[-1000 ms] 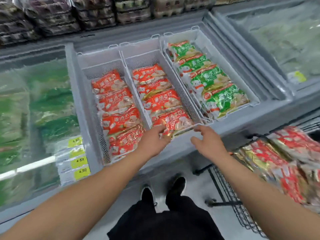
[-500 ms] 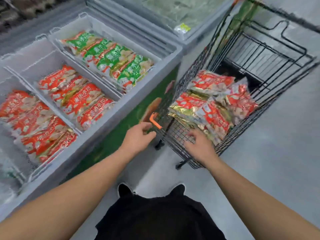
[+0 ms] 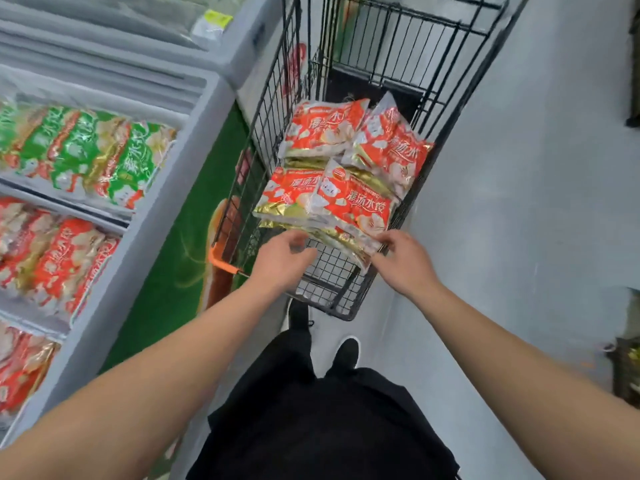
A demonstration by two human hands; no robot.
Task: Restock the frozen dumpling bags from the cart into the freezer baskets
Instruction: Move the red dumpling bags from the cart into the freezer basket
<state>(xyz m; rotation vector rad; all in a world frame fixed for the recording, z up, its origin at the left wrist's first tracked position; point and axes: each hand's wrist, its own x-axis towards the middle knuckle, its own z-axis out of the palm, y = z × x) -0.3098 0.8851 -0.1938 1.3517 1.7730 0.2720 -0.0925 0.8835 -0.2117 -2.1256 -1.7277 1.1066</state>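
Dumpling bags in red and gold wrap are heaped in the wire cart, which stands at about one o'clock from the person; the freezer with its filled baskets runs along the nine-to-eleven o'clock side. The nearest bag lies on top of the heap, its gold lower edge hanging toward the person. The right hand is laid against that bag's near right corner, at about five o'clock on the bag, with thumb and fingers bent round the edge; a pinch appears to be forming, though whether the plastic is firmly caught cannot be told. The left hand is held just short of the bag's seven o'clock corner, fingers loosely spread and nothing held.

The step in hand is judged to be the pick-up of the next bag. It would be done best with both near corners taken, so that the slippery, stiff pack is lifted level and not swung from one end. The bag beneath overlaps it and could be dragged along, so a short lift before the sideways carry is advised. A row of red bags at nine o'clock would suit the same flavour.
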